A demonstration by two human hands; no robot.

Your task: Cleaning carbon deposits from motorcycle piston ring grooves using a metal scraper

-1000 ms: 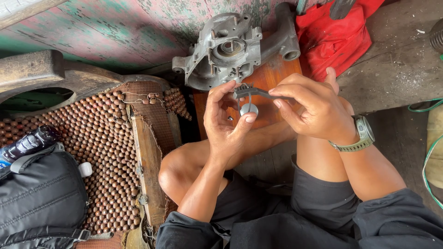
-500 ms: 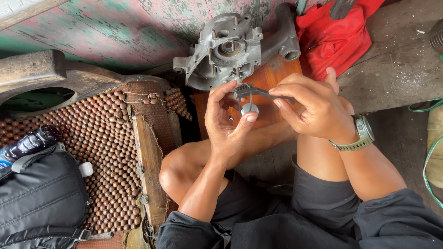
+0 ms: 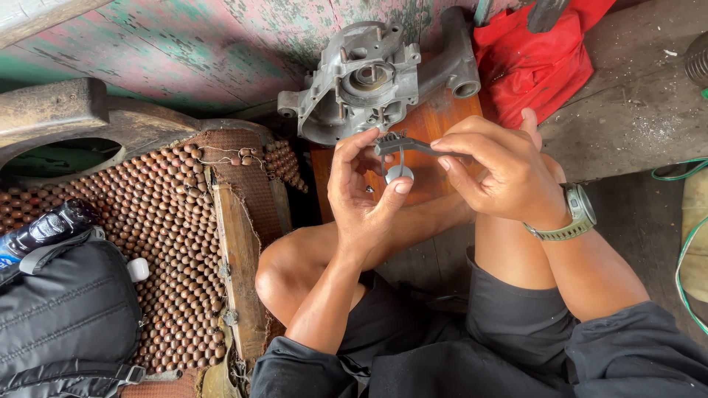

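Here, far out at 9 o'clock: a black bag [image 3: 63,313], a dark bottle [image 3: 48,230] lying along its top edge, a small white cap [image 3: 138,270] just beside its right side. Under and beyond these, toward 10 o'clock, a mat of brown wooden beads [image 3: 173,221], frayed at its right border. Higher, at 11 o'clock, a worn wooden piece [image 3: 51,110] against the peeling pink and green wall [image 3: 184,44].

Near centre, raised from a bare knee, the left hand [image 3: 361,199], palm turned up, fingers loosely curled, thumb and forefinger closed on a small white round part [image 3: 399,173]. Just above that, at 12 o'clock of the hand, a small grey metal piece with a toothed end [image 3: 394,144], gripped from the 3 o'clock side by the right hand [image 3: 505,177], fingertips pinched on its thin shaft, remaining fingers half curled. Whether white part and metal piece join: cannot tell.

Behind both hands, at 12 o'clock, a grey cast engine casing [image 3: 369,74] resting on a reddish wooden board [image 3: 442,121]. Further toward 1 o'clock, a red cloth [image 3: 531,63]. On the right wrist, an olive-strapped watch [image 3: 579,214]. At 3 o'clock, by the frame edge, a green cord [image 3: 682,258].
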